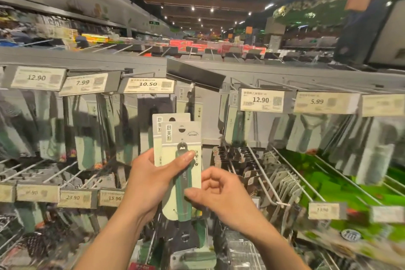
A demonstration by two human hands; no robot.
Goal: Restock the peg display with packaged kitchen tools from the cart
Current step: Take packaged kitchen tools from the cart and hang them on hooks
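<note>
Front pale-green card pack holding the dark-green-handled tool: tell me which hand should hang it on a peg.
Right. The right hand pinches the front pale-green card pack at its lower edge and looks placed to draw it away, while the left hand grips it together with the rear pack.

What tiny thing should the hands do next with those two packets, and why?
Probably peel the front packet off the back packet with the right hand, which pinches its lower part. The left hand grips both stacked together, and matching cards hang just above, so one packet at a time seems to go onto that peg.
</note>
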